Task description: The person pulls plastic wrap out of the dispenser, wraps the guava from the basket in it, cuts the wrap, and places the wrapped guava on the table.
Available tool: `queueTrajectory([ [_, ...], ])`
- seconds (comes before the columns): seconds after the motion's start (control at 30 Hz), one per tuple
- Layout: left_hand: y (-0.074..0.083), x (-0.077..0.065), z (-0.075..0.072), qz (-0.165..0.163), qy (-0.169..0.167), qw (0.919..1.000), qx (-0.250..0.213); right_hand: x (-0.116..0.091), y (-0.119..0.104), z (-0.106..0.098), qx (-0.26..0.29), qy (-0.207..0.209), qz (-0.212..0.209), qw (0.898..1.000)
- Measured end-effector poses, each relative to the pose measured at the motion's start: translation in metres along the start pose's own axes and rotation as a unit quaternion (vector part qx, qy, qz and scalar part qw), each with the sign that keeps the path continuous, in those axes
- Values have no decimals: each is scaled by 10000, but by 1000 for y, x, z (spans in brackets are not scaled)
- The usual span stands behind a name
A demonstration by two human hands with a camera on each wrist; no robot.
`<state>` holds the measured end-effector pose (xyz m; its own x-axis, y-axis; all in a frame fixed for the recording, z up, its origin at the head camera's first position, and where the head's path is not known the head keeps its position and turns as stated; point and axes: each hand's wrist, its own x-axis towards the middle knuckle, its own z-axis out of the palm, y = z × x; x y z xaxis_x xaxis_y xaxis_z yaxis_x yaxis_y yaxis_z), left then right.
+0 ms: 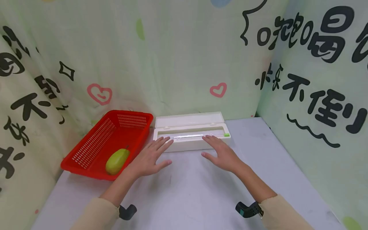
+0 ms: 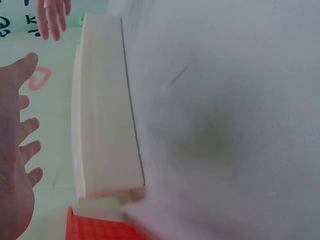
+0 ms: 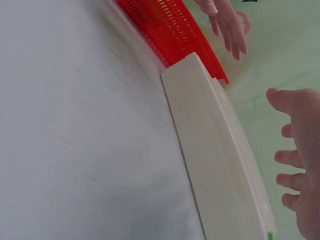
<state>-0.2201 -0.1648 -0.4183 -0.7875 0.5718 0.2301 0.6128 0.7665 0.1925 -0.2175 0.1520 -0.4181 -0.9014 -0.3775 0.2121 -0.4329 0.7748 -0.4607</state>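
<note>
A long white cling film dispenser stands at the back of the table with its lid raised. Inside lies a clear film roll, and a small green slider sits at the right end. My left hand is held above the table, fingers spread, overlapping the dispenser's left front in the head view. Opposite it, my right hand hovers with its fingers extended towards the dispenser's right part. Both hands hold nothing. The wrist views show the dispenser's plain front below the hands.
To the left, a red plastic basket stands beside the dispenser and holds a yellow-green fruit with a short stem. Printed curtains enclose the white table at the back and both sides.
</note>
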Motion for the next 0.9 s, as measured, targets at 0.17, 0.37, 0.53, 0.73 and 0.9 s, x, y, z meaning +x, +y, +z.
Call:
queueTrajectory([
  [0.17,-2,1,0,-18,-9,10000,8,3,2,0,-37,-48,10,10000],
  [0.37,-6,4,1,-162,-109,9998,-89,5,6,-2,-76,-129,92,9998],
  [0.53,-9,6,2,-297,-172,9993,-129,7,8,-3,-30,-184,117,9998],
  [0.73,-12,10,5,-337,-182,9991,-200,11,13,-2,-41,-198,176,9996],
  [0.9,-17,11,11,-462,-259,9983,-235,13,17,0,32,-214,180,9996],
])
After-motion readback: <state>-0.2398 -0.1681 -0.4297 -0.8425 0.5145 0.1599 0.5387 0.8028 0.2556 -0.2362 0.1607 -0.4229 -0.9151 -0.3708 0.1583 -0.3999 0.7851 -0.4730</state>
